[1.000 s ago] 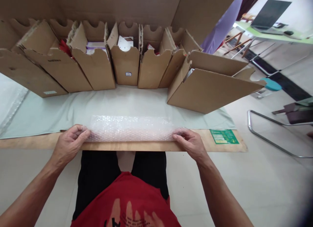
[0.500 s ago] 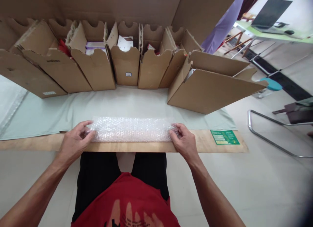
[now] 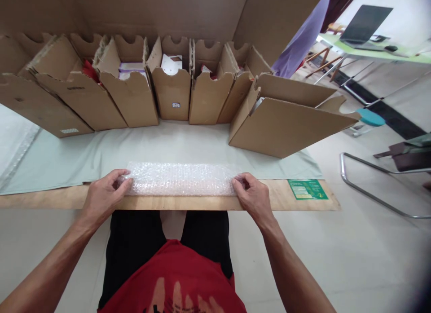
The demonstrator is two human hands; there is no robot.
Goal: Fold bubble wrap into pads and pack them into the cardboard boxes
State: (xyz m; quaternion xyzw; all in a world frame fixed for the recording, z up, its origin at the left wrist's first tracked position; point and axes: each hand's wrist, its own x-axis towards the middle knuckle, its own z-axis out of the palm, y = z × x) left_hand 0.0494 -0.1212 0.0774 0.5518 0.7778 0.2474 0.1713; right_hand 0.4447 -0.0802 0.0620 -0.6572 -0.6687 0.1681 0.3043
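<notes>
A long bundle of clear bubble wrap (image 3: 182,179) lies across the near edge of the wooden table (image 3: 50,197), partly on a pale green cloth (image 3: 101,151). My left hand (image 3: 105,194) pinches the bundle's left end with curled fingers. At the right end, my right hand (image 3: 253,195) grips the wrap the same way. What the wrap holds inside, if anything, cannot be made out.
A row of several open cardboard bins (image 3: 134,95) stands behind the cloth, some holding red, white and purple items. A larger tilted cardboard box (image 3: 289,124) sits at the right. A green label (image 3: 307,189) is on the table's right end. Chair legs (image 3: 370,191) stand on the floor.
Both hands have moved inward and slightly up the bundle's ends, and the bundle now looks shorter and more compact.
</notes>
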